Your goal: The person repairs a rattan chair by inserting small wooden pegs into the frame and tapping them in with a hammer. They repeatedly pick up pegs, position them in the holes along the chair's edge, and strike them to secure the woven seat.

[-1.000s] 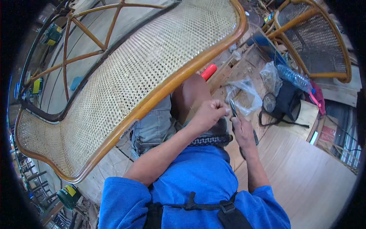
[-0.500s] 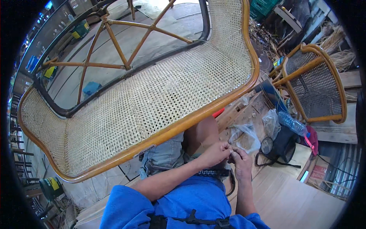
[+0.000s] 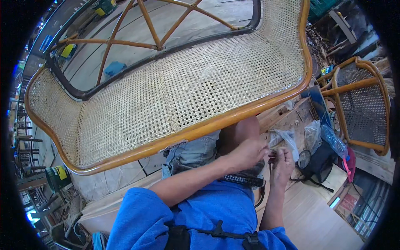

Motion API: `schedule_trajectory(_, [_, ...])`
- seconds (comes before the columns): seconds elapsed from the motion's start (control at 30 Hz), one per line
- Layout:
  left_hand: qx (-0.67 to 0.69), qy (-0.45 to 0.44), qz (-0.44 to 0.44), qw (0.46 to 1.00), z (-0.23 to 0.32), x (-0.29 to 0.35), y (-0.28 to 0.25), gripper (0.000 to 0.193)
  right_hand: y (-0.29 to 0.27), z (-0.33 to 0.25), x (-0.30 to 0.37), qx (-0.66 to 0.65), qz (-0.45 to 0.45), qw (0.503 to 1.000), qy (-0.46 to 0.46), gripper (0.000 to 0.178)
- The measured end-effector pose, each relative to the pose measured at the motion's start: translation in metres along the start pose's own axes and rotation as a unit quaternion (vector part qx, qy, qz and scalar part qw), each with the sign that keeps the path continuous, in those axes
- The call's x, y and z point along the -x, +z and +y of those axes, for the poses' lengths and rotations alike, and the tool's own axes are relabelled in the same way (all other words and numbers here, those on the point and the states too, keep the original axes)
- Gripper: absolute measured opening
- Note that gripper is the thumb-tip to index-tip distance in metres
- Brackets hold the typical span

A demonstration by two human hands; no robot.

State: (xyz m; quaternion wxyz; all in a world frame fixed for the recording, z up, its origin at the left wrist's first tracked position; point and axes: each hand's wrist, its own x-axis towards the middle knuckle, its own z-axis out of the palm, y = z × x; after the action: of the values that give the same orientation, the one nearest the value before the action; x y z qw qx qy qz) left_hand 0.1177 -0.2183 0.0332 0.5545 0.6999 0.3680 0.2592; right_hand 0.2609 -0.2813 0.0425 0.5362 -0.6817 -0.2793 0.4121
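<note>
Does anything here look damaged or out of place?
Possibly. On the large, pale woven-cane panel, some holes right of centre look darker than most; I can't tell if that's damage. Crumpled clear plastic bags also lie loose beyond the right hand, resembling litter.

A smooth, pale wooden desk (image 3: 310, 218) spreads across the lower right. Beyond it, rough planks (image 3: 298, 118) carry crumpled clear plastic bags (image 3: 312, 135), and a black bag (image 3: 318, 164) lies partly on a pale board (image 3: 336, 178). Blue material (image 3: 114, 68) lies on the floor (image 3: 204, 29).
</note>
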Motion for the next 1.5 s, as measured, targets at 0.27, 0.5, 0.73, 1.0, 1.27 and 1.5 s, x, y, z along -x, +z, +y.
schedule_trajectory(0.27, [-0.196, -0.020, 0.047, 0.979, 0.021, -0.082, -0.140, 0.033, 0.032, -0.039, -0.020, 0.037, -0.095, 0.991, -0.083, 0.011])
schedule_trajectory(0.5, [-0.341, -0.094, -0.162, 0.921, 0.007, -0.082, -0.151, 0.029, 0.069, -0.057, -0.021, 0.021, -0.167, 0.984, -0.061, 0.012])
schedule_trajectory(0.73, [-0.321, -0.087, -0.197, 0.922, 0.005, -0.086, -0.153, 0.026, 0.081, -0.053, -0.029, 0.057, -0.211, 0.971, -0.099, 0.011])
schedule_trajectory(1.0, [-0.171, -0.163, -0.242, 0.941, -0.009, -0.095, -0.162, 0.020, 0.114, -0.051, -0.043, 0.194, -0.256, 0.921, -0.218, 0.015])
schedule_trajectory(1.27, [-0.141, -0.156, -0.205, 0.956, -0.023, -0.108, -0.162, 0.014, 0.135, -0.049, -0.054, 0.272, -0.287, 0.873, -0.284, 0.017])
schedule_trajectory(1.5, [-0.164, -0.134, -0.226, 0.951, -0.031, -0.117, -0.162, 0.014, 0.142, -0.043, -0.064, 0.328, -0.290, 0.836, -0.330, 0.023])
